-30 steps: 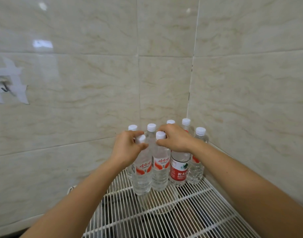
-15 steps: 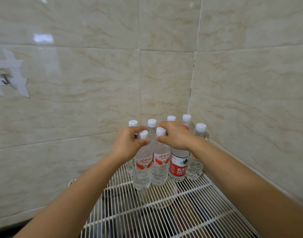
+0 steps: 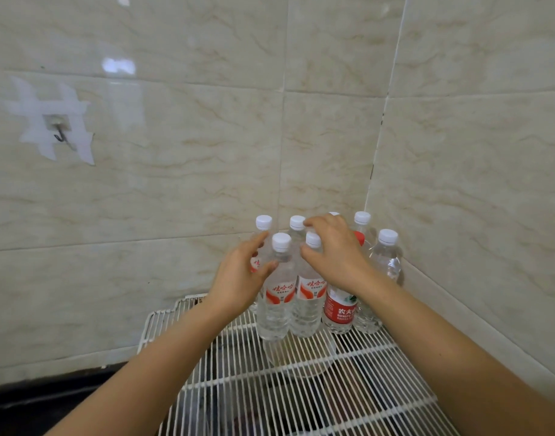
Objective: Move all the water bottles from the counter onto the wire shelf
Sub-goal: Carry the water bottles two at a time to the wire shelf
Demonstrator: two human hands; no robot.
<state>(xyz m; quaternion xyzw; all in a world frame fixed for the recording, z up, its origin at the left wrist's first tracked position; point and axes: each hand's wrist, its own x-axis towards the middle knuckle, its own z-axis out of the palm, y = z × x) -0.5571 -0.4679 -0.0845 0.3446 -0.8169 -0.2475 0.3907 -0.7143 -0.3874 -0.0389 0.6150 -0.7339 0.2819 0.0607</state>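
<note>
While both hands reach into the corner, the left hand [image 3: 238,278] curls around the neck of the front left bottle [image 3: 277,297], thumb tip against the clear plastic just below its white cap and fingers behind it; the grip looks loose and part open, and whether it truly clamps the bottle I cannot tell. The right hand [image 3: 336,256] lies palm down over the front right bottle [image 3: 309,297], thumb beside its shoulder and fingers spread above its cap, reaching toward the caps behind; its grip is open, and whether the palm touches the bottle I cannot tell.

Both front bottles stand upright on the wire shelf [image 3: 301,391], side by side and touching, each with a red and white label. Just to their right stands a red-labelled bottle [image 3: 339,309], its top hidden under the right hand. Behind are more bottles with white caps: a back left bottle [image 3: 263,225], partly hidden by the left hand, a back middle bottle [image 3: 297,226], and two at the right, a corner bottle [image 3: 362,221] and a far right bottle [image 3: 386,259] close to the side wall.

All the bottles cluster in the shelf's far right corner, where two tiled walls [image 3: 175,184] meet. A small hook [image 3: 60,133] sits on the left wall amid white patches.
</note>
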